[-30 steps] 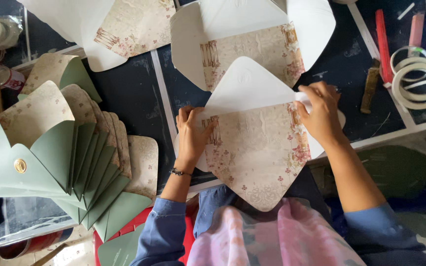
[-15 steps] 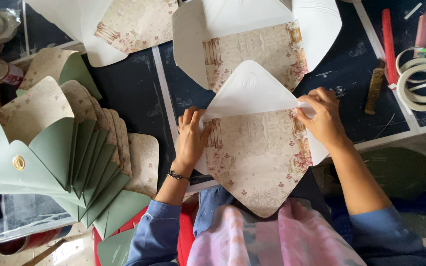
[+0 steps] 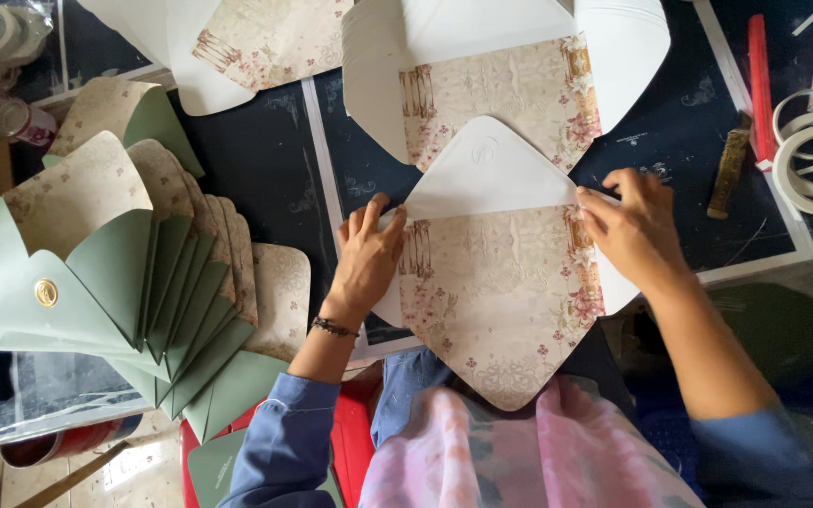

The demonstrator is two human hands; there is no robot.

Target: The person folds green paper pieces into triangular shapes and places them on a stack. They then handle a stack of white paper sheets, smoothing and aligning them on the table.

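Pressing along the side folds now: the left hand [image 3: 366,259] lies flat, fingers spread, on the left edge of the unfolded floral-lined white paper envelope [image 3: 496,282], which sits on the dark table [image 3: 256,169] just before the person. The right hand [image 3: 634,229] has slid a little up the right flap since a moment ago — fingertips pinched down on the crease there. Folding looks under way, not finished. Right flap mostly hidden under the hand; the envelope's lower point overhangs the table edge. Green scalloped envelopes [image 3: 134,292] fanned at left — count unclear.
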